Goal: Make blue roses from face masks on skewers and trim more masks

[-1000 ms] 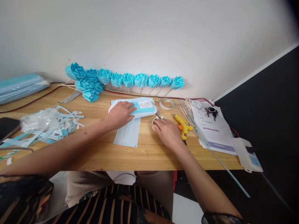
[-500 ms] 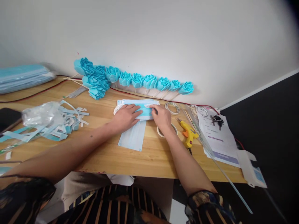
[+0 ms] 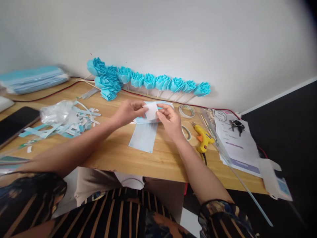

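A small white piece of thin fabric or paper [image 3: 151, 111] is held up between my two hands. My left hand [image 3: 128, 113] pinches its left edge between thumb and fingers. At its right edge, my right hand [image 3: 169, 119] grips it with the thumb and curled fingers. Just beneath lie light blue face masks [image 3: 146, 121], partly hidden by my hands. A pale blue flat sheet of mask material [image 3: 143, 138] extends from under them towards me on the wooden table [image 3: 111, 150].
Blue handmade flowers [image 3: 149, 81] on sticks lean along the wall. To the right are a tape roll [image 3: 190, 115], a yellow glue gun [image 3: 204, 138], papers [image 3: 235, 148] and keys [image 3: 237, 125]. Blue and white scraps [image 3: 59, 129], a phone [image 3: 18, 123] and packed masks [image 3: 34, 79] are left.
My left hand has lifted off the face masks, where it lay spread. Both hands now hold the white piece above them. The whole view has shifted slightly.
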Available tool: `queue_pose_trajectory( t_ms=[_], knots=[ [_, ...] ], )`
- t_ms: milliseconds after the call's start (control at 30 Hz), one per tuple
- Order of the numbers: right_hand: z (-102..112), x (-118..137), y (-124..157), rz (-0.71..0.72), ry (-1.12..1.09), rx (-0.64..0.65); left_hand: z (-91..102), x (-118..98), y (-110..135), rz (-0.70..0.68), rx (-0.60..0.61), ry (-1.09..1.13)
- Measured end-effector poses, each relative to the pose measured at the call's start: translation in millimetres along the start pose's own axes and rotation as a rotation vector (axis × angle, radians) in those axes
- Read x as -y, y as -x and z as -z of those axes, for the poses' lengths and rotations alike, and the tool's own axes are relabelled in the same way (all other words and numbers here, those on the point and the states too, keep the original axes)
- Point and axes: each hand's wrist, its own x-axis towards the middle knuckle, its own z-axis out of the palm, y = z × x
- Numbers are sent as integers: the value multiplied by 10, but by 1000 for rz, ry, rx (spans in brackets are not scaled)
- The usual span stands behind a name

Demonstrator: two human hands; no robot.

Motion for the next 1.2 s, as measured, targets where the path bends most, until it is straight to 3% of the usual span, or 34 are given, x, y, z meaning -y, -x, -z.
queue_pose_trajectory(
  t_ms=[67,167,233,300,367,467,567,733,900,1000,1100,1200],
  knots=[
    [51,-7,-2,55,90,-3,336,-91,95,51,-72,-78],
    [150,-37,-35,167,373,50,991,-76,363,196,-128,-377],
    [169,-58,-55,239,590,148,1393,42,590,308,-58,-657],
    [144,-71,-64,302,755,260,1666,189,799,343,-9,-898],
    [98,-77,-62,335,868,332,1765,291,941,232,-98,-1077],
    [38,-79,-50,345,969,340,1589,274,964,-47,-216,-1097],
    [7,-81,-41,338,999,301,1164,130,771,-243,-124,-877],
    [-22,-119,-71,275,972,149,403,-23,351,-318,18,-663],
    [-23,-186,-147,86,967,-6,-152,-35,261,-403,223,-584],
    [-9,-170,-129,120,960,19,-290,32,293,-481,235,-590],
    [2,-116,-65,262,954,153,-242,149,297,-493,100,-599],
    [-2,-77,-25,334,1016,264,-85,240,262,-377,-78,-550]
  ],
)
